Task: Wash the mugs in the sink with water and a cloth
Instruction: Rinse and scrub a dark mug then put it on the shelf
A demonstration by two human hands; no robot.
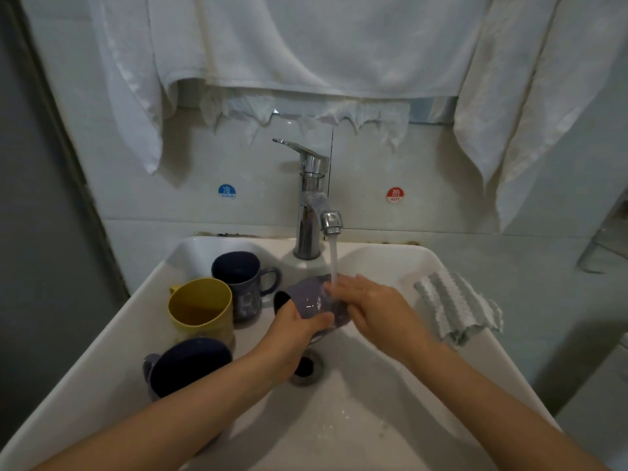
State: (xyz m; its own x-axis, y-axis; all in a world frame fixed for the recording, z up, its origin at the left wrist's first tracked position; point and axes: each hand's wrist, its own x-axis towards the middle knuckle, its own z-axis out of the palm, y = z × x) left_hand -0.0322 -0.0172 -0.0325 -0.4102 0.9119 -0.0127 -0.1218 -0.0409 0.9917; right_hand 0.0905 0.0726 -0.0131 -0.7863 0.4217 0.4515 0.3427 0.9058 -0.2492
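A grey-purple mug [307, 297] lies on its side under the running water, its mouth turned left. My left hand [295, 338] grips it from below, thumb across its wall. My right hand [370, 309] rests on the mug's base end, fingers fairly straight, right under the water stream [333, 263]. Three more mugs stand along the left side of the white sink [390, 266]: a yellow mug [200, 309], a dark blue mug [243, 283] behind it, and another dark blue mug [188, 365] nearest me. A striped grey-white cloth [457, 309] lies on the sink's right rim.
The chrome tap [311, 202] stands at the back centre with water flowing. The drain [307, 367] sits below my left hand. White towels [306, 45] hang over the wall behind. A metal rack [605, 239] shows at the right edge.
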